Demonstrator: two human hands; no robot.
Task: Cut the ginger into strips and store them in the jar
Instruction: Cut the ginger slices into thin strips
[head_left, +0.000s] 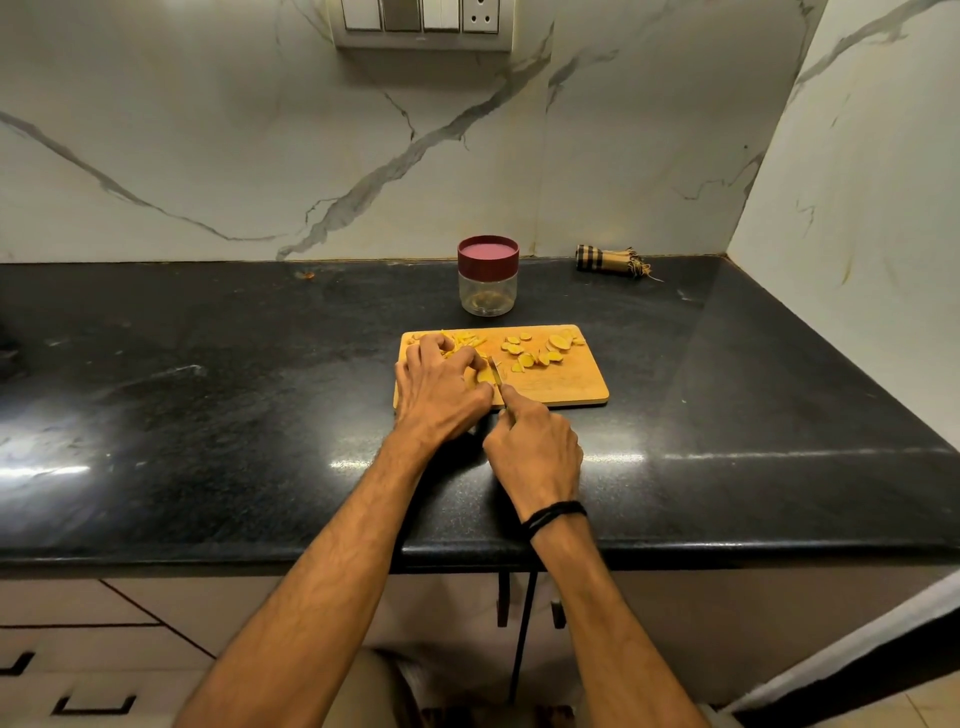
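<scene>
Pale drawer fronts (78, 649) with dark handles fill the lower left of the frame, under the edge of the black speckled desk (208, 389). Two bare forearms reach up from the bottom of the frame over that edge, and the right wrist wears a black corded band (553, 517). Just below the board's near edge, the right grip (535, 441) is curled round the handle of a small knife (496, 371), with the forefinger laid along the top. The blade points away over the wooden cutting board (571, 387), which lies in the middle of the frame. The left grip (441, 387) rests on the board's left part, its fingers bent and pinning a yellow ginger piece (483, 375) against the wood, right beside the blade. Cut ginger strips (467, 341) lie in a heap at the board's upper left corner, partly under the fingers, and round ginger slices (540, 351) are scattered across its upper right. Above the board stands the clear jar (487, 293), upright, its maroon lid (488, 253) on. To its right, against the wall, lies a rolled checked cloth (608, 260). White veined marble (260, 156) covers the wall, with a switch panel (423, 21) at the top centre.
</scene>
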